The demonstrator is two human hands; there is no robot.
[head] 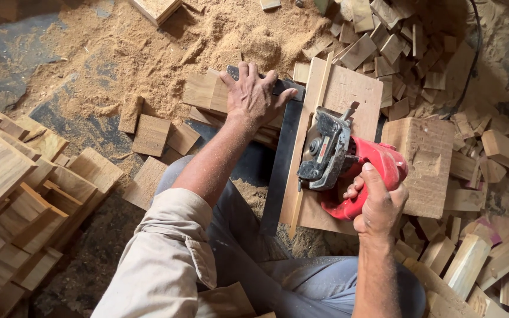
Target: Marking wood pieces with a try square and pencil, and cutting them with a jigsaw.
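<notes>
Gripping a red circular saw on a plywood board, right hand clenched round its handle. Left hand flat, fingers spread, pressing stacked wood strips beside dark metal guide. Sawdust around.

Sawdust heaped over the dark floor at upper left. Stacked planks along the left edge, lying tilted. Loose square offcuts on the floor near the stack, a few just beside each other. Pile of small blocks at top right, jumbled. Large block right of centre. Pale split pieces scattered at lower right. Black cable running down the upper right edge. Board corner at top.
</notes>
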